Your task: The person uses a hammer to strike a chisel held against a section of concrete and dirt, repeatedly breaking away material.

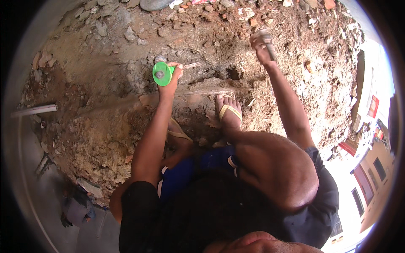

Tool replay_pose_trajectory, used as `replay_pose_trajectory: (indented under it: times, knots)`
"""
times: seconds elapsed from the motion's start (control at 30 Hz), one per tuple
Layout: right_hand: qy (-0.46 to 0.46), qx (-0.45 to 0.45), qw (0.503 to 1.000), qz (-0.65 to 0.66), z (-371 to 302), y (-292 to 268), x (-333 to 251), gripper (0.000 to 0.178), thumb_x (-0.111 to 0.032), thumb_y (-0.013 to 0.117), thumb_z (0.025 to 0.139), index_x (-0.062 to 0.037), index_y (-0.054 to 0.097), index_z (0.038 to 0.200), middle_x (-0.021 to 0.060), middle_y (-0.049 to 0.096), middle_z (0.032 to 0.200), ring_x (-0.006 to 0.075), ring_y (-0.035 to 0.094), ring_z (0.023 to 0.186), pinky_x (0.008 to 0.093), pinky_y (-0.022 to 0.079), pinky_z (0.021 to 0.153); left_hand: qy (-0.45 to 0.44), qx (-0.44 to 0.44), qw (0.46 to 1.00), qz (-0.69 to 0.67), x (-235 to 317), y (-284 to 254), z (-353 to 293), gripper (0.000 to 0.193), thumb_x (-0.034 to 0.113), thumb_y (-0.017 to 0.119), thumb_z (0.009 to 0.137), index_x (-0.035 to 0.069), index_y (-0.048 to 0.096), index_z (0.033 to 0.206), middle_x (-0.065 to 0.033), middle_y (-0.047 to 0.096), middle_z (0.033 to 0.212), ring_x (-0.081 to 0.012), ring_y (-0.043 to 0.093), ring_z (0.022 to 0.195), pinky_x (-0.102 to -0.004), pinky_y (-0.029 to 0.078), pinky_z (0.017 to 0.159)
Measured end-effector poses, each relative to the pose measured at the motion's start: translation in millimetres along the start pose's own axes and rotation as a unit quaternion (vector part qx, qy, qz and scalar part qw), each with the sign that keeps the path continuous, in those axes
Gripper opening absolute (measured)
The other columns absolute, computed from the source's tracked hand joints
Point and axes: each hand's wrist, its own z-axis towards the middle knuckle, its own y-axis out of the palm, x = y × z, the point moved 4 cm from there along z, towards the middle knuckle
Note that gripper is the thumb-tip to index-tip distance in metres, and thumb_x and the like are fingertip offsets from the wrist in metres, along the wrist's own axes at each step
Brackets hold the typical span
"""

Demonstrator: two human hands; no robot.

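Note:
My left hand [171, 84] is wrapped round a chisel with a round green hand guard [162, 67]. The guard faces up, and the grey metal striking end [159, 74] stands out of its middle. The hand and guard hide most of the chisel's shaft, and I cannot make out its tip. Off to the right, my right hand [260, 49] is closed on what looks like a hammer [266, 39], greyish brown and smeared by motion. The hammer is well apart from the chisel. Rough, broken earth [202, 46] lies beneath both hands.
My feet, in yellow-strapped sandals [230, 111], rest by a narrow ledge [215, 91] in the dirt. Stones and rubble [130, 33] lie farther off. A pale strip [36, 110] sticks out at left. Below it, a person [78, 208] is at the lower left. Buildings [373, 177] stand at right.

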Motion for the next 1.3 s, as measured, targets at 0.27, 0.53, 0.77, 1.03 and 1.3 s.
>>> replay_pose_trajectory:
  times: [0.27, 0.53, 0.77, 1.03, 1.3]
  knots:
    - [0.018, -0.098, 0.995, -0.029, -15, 36, -58, 0.027, -0.02, 0.065, 0.087, -0.0109, 0.062, 0.112, 0.0119, 0.066, 0.109, 0.0247, 0.063, 0.1, 0.0499, 0.053, 0.089, 0.023, -0.039, 0.998, 0.041, -21, 11, -13, 0.017, 0.009, 0.07, 0.085, -0.001, 0.062, 0.097, -0.0077, 0.063, 0.092, -0.0148, 0.063, 0.083, -0.0296, 0.059, 0.072]
    - [0.113, -0.235, 0.955, 0.144, -47, 26, 71, 0.032, -0.021, 0.059, 0.092, -0.0058, 0.056, 0.12, 0.0157, 0.06, 0.115, 0.0264, 0.06, 0.107, 0.0402, 0.053, 0.093, 0.069, -0.08, 0.988, 0.111, -53, 25, -16, 0.017, 0.007, 0.071, 0.083, -0.001, 0.064, 0.095, -0.0035, 0.062, 0.084, -0.0102, 0.061, 0.073, -0.0231, 0.055, 0.066]
    - [-0.035, -0.091, 0.995, 0.038, -15, -121, 78, 0.023, -0.022, 0.065, 0.088, -0.0075, 0.064, 0.106, 0.0072, 0.065, 0.098, 0.0179, 0.06, 0.09, 0.0363, 0.049, 0.082, 0.084, -0.076, 0.985, 0.128, -52, 20, -14, 0.017, 0.007, 0.072, 0.082, -0.001, 0.064, 0.094, -0.0051, 0.063, 0.085, -0.0106, 0.061, 0.072, -0.0235, 0.055, 0.066]
    - [0.058, -0.038, 0.993, -0.091, -64, -26, -8, 0.013, -0.02, 0.069, 0.086, -0.0138, 0.07, 0.098, 0.0078, 0.069, 0.105, 0.0232, 0.064, 0.098, 0.0443, 0.049, 0.095, 0.088, -0.07, 0.99, 0.089, -28, 30, -4, 0.017, 0.009, 0.074, 0.08, 0.003, 0.063, 0.092, -0.0036, 0.064, 0.086, -0.0117, 0.06, 0.077, -0.0267, 0.05, 0.069]
    - [-0.419, 0.073, 0.903, -0.054, -57, -24, -230, 0.018, -0.002, 0.063, 0.088, -0.005, 0.062, 0.106, 0.0154, 0.067, 0.103, 0.027, 0.064, 0.103, 0.0413, 0.054, 0.092, 0.086, -0.066, 0.991, 0.074, -15, 24, -4, 0.024, 0.004, 0.073, 0.08, 0.001, 0.061, 0.101, -0.0082, 0.065, 0.098, -0.0127, 0.062, 0.084, -0.0264, 0.055, 0.072]
